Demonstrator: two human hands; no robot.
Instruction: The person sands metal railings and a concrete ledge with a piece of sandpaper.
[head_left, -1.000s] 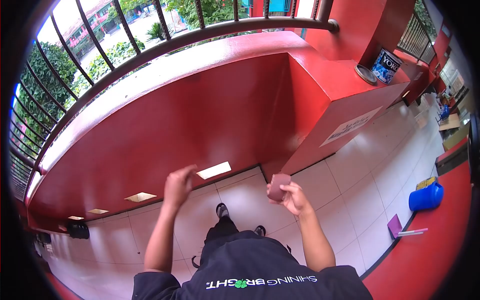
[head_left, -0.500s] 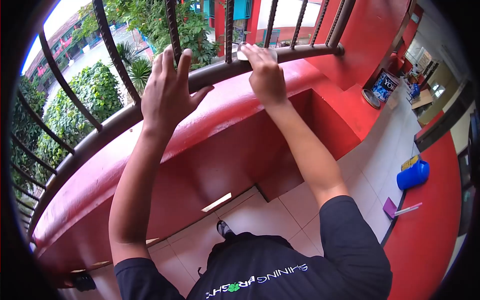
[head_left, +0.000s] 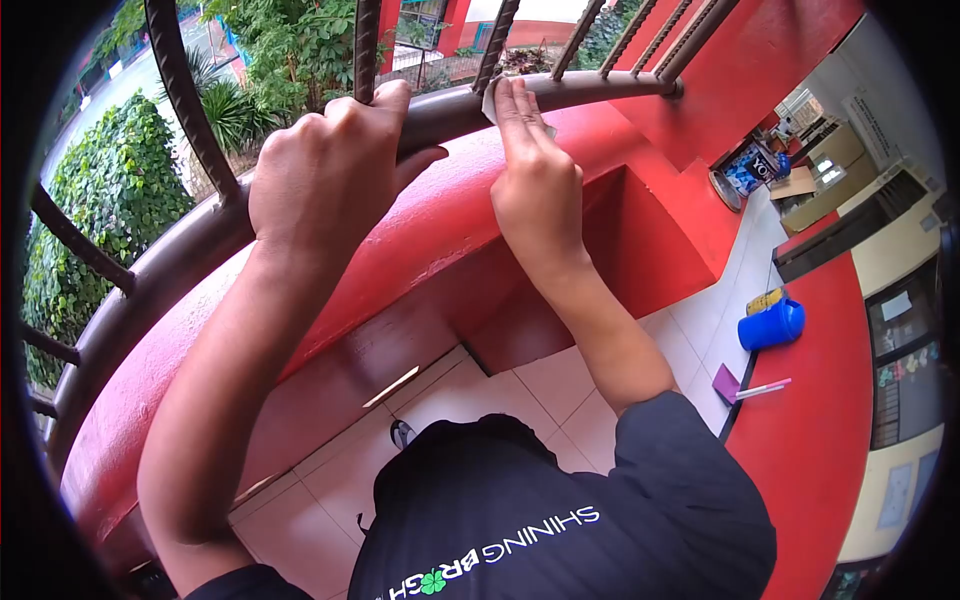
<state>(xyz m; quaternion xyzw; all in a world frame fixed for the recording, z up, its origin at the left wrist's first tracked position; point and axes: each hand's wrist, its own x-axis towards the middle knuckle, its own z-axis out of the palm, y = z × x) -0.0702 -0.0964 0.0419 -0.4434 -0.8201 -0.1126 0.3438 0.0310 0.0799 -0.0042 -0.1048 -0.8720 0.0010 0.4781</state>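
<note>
A thick dark metal rail (head_left: pixel 447 118) with ridged upright bars (head_left: pixel 367 45) curves across the top of the view. My left hand (head_left: pixel 325 185) is closed over the rail beside one upright, its fingers bent and its thumb along the near side. Farther right, my right hand (head_left: pixel 537 195) presses a thin white cloth (head_left: pixel 490 103) onto the rail. Its fingers lie together over the cloth, which shows at both edges of them and is mostly hidden beneath.
Below the rail runs a red painted ledge (head_left: pixel 440 205) with a boxed recess. Beyond the bars stand leafy bushes (head_left: pixel 105 195). At the right are a blue bin (head_left: pixel 772 325), a purple dustpan (head_left: pixel 727 383) and a dark printed container (head_left: pixel 748 170). White tiles (head_left: pixel 340 505) cover the floor.
My left hand has gone from upright, extended fingers to a bent grip over the rail. My right hand stays at the rail with the cloth. The view has shifted.
</note>
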